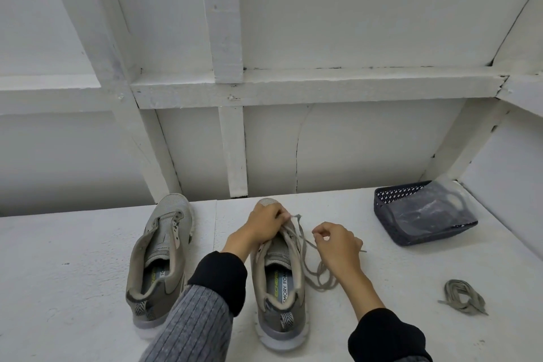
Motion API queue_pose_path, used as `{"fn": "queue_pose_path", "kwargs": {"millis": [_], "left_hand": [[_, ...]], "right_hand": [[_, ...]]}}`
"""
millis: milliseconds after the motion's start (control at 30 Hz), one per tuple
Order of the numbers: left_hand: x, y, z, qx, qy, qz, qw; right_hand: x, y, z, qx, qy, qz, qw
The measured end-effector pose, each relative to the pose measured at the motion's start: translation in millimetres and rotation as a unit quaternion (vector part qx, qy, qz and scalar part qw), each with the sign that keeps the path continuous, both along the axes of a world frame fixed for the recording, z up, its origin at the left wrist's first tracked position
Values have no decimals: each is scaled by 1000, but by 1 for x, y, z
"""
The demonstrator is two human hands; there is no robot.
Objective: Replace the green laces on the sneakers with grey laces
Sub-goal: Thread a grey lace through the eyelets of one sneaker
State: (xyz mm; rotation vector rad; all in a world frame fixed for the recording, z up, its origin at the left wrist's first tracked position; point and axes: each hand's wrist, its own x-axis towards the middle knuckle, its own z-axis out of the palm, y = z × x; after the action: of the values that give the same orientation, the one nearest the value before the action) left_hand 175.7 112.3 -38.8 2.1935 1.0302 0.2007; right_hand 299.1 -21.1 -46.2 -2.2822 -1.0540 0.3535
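From the head camera, two grey sneakers stand heels toward the person on a white table [88, 273]. The left sneaker [160, 261] has no lace in its eyelets. The left hand [261, 223] curls over the toe end of the right sneaker [279, 282], fingers pinching a lace [318, 275] near the front eyelets. The right hand [338, 244], just beside that shoe, pinches a strand of the same lace between thumb and fingertips; the slack lies looped on the table under it. A bundled lace [464, 295] lies well apart to the right. A dark basket [390, 232] holding a clear plastic bag [432, 209] sits at the far right, near the wall [352, 23]
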Motion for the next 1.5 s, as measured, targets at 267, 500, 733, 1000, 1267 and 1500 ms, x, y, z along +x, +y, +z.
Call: {"fn": "queue_pose_path", "kwargs": {"millis": [267, 500, 733, 1000, 1267, 1500], "left_hand": [[-30, -4, 18, -136, -324, 94, 931], [-58, 3, 36, -138, -482, 206, 840], [-58, -6, 29, -114, -478, 234, 839], [-52, -11, 24, -199, -494, 256, 807], [-46, -19, 30, -228, -510, 237, 794], [-47, -10, 26, -353, -618, 285, 642]], "right_hand": [[-9, 7, -1, 68, 84, 29, 994], [-19, 30, 13, 133, 125, 94, 979], [-39, 55, 20, 115, 153, 187, 964], [-34, 57, 18, 129, 161, 201, 957], [-36, 51, 29, 153, 231, 233, 932], [-18, 33, 24, 235, 330, 91, 910]]}}
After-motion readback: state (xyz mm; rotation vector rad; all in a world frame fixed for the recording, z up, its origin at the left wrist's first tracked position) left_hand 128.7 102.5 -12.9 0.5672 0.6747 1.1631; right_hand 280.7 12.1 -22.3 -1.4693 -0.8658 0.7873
